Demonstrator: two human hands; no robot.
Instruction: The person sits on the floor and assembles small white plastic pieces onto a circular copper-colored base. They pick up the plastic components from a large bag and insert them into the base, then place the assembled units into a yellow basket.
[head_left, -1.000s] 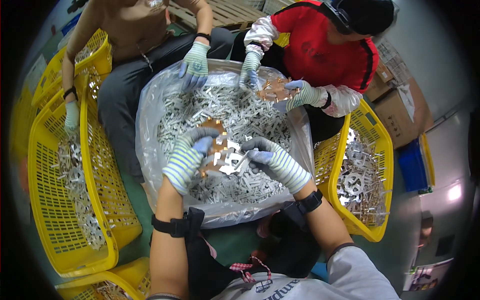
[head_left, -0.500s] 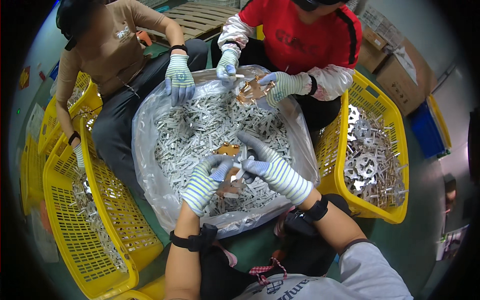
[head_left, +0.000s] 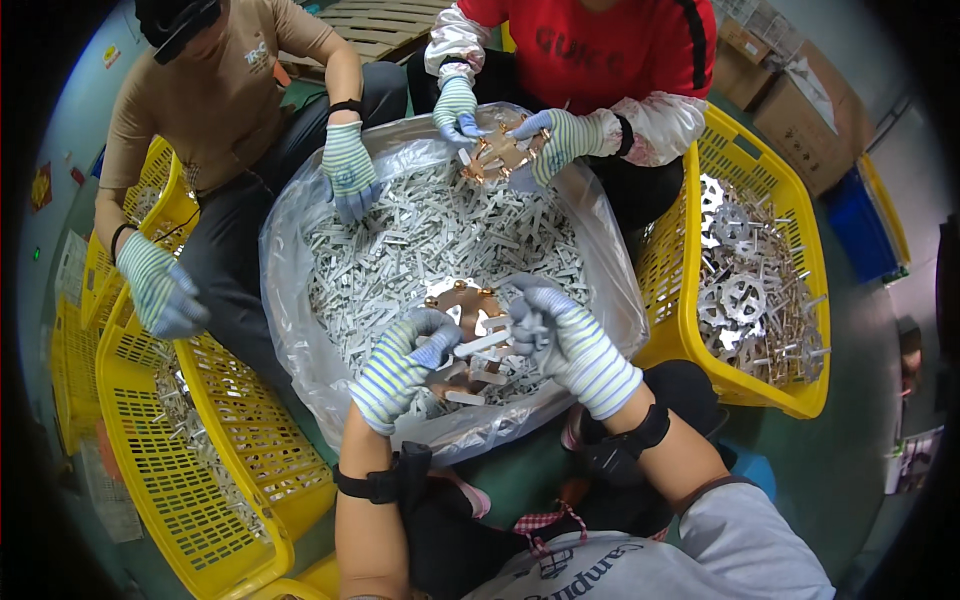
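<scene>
My left hand (head_left: 398, 368), in a striped glove, pinches the left side of a flat copper-coloured plate (head_left: 462, 308) with round knobs along its rim. Pale flat strips (head_left: 482, 344) stick out over the plate. My right hand (head_left: 572, 345), gloved alike, is at the plate's right side with its fingers curled in. Whatever those fingers hold is hidden. Both hands are above a heap of small pale strips (head_left: 400, 240) in a big container lined with clear plastic (head_left: 300, 370).
Across the container, a person in red holds another copper-coloured plate (head_left: 500, 158) in gloved hands. At the left sits a person with one gloved hand (head_left: 350, 175) over the heap. Yellow baskets (head_left: 690, 330) with silvery toothed metal parts (head_left: 742, 298) flank us. Cardboard boxes (head_left: 810, 125) stand far right.
My right hand has drawn a little to the right, and more of my plate shows. The left person's far-left hand has risen from the basket. The red-clad person's hands now both meet their plate.
</scene>
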